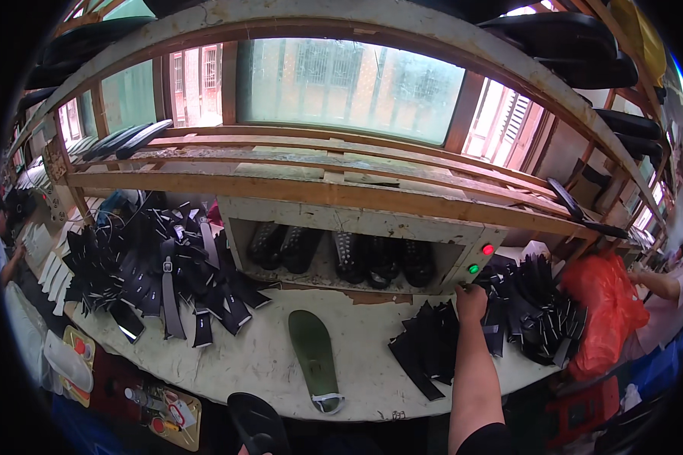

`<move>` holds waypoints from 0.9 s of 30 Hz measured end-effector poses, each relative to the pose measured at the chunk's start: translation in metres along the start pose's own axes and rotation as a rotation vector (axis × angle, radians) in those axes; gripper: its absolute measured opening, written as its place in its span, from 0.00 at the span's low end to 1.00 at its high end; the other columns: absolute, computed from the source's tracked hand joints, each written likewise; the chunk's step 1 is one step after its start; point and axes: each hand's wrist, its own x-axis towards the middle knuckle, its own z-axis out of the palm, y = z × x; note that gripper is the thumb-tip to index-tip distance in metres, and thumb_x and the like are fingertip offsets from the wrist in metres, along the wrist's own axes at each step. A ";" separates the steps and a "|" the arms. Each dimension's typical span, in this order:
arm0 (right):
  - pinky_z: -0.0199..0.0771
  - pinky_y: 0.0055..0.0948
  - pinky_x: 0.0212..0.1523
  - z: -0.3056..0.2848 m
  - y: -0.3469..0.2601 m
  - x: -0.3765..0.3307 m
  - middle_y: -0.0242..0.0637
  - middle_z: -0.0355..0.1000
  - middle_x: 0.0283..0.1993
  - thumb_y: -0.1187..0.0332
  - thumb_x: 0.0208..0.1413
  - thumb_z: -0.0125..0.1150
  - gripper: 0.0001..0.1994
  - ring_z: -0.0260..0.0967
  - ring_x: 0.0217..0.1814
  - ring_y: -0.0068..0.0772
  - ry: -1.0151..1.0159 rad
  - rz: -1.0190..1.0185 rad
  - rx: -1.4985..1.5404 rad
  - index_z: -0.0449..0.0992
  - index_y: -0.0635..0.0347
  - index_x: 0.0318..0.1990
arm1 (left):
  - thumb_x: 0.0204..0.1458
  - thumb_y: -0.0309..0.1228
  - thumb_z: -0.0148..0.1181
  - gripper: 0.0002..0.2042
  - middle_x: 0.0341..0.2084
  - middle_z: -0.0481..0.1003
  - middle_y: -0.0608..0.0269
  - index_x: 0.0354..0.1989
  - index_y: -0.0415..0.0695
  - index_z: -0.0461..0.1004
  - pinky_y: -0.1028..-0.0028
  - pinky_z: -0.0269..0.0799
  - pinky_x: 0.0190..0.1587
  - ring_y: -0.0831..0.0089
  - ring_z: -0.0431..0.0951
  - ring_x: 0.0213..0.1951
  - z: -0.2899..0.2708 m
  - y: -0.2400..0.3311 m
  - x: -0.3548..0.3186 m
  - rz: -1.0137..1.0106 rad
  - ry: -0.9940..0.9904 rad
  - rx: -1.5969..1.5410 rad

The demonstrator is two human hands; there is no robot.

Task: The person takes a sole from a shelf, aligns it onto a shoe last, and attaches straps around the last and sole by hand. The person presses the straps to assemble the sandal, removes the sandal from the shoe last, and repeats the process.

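At the lower edge, a small part of my left hand (243,450) shows beside a black shoe sole (258,425), which it holds tilted off the table's front edge. My right arm stretches forward to the pile of black straps (535,303) on the right. There my right hand (472,302) is closed among the straps, close to the wooden box's right post; what its fingers hold is hidden. Between my hands a dark green sole (313,353) lies flat on the pale worktable (243,371), with a whitish band at its near end.
A wooden box (357,212) with dark shoe forms (349,258) inside stands at the back, with red and green lights (488,249) on its post. Many black straps with buckles (167,265) heap at the left. A red plastic bag (599,311) and another person's arm (660,284) are far right.
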 end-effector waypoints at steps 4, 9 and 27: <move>0.78 0.44 0.45 0.007 0.005 0.004 0.45 0.81 0.38 0.56 0.46 0.68 0.18 0.79 0.44 0.50 0.044 -0.010 0.000 0.84 0.56 0.41 | 0.48 0.25 0.64 0.30 0.55 0.73 0.57 0.63 0.40 0.64 0.63 0.69 0.59 0.61 0.73 0.56 0.008 0.002 0.000 0.004 0.021 -0.008; 0.78 0.44 0.44 0.009 0.003 0.005 0.45 0.81 0.37 0.56 0.46 0.69 0.17 0.79 0.43 0.50 0.052 -0.017 -0.021 0.84 0.57 0.40 | 0.47 0.25 0.64 0.32 0.56 0.72 0.57 0.64 0.41 0.63 0.61 0.68 0.61 0.60 0.71 0.58 0.003 -0.004 0.006 -0.039 0.040 -0.059; 0.71 0.36 0.56 -0.067 -0.044 -0.096 0.49 0.71 0.59 0.67 0.49 0.70 0.33 0.71 0.59 0.40 -0.160 -0.180 0.590 0.65 0.63 0.63 | 0.54 0.26 0.58 0.31 0.55 0.72 0.60 0.68 0.43 0.57 0.64 0.75 0.53 0.64 0.76 0.52 -0.005 -0.009 0.009 -0.080 0.022 -0.105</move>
